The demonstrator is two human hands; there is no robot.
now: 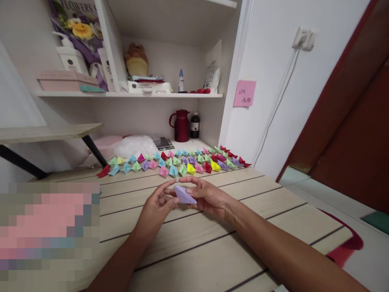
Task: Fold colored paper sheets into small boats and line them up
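Between my hands, above the slatted wooden table [188, 243], is a lilac piece of folded paper [184, 195] with a pointed, diamond-like outline. My right hand [205, 194] grips it, the thumb pressed on its upper face. On its left side, my left hand [162, 199] pinches the paper's edge between thumb and fingers. Beyond the hands stand rows of small folded paper boats [173, 171] in many colours, a yellow boat [191, 168] among them.
A small wooden stand [51, 132] with black legs is at the left. Behind the boats, a shelf unit [130, 95] holds a dark red jug [181, 125] and a dark bottle [195, 125]. A pink note [244, 93] sticks to the wall. Blurred blocks cover the lower left.
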